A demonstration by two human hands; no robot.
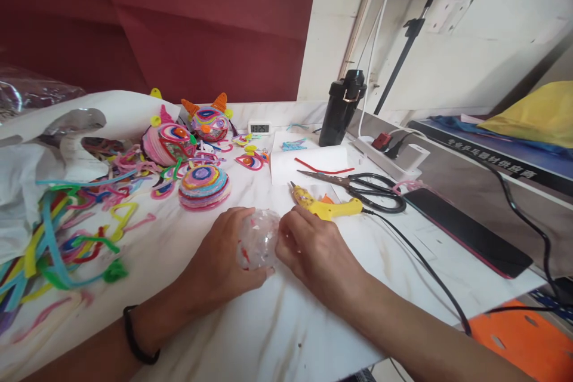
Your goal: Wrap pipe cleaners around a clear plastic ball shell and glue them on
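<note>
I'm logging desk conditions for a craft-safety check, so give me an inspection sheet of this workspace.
Surface: white marble-patterned table, crowded on its left half.
Job's things: clear ball with bits inside, held between both hands.
Clutter: loose pipe cleaners; striped round figures; scissors; yellow glue gun; paper sheet; phone; black bottle; small clock.
Grippers: left hand and right hand both cup the ball.
Cables: glue gun's black cord runs off the front edge; power strip with plugs.
Surroundings: red backdrop, white wall, black stand.
</note>
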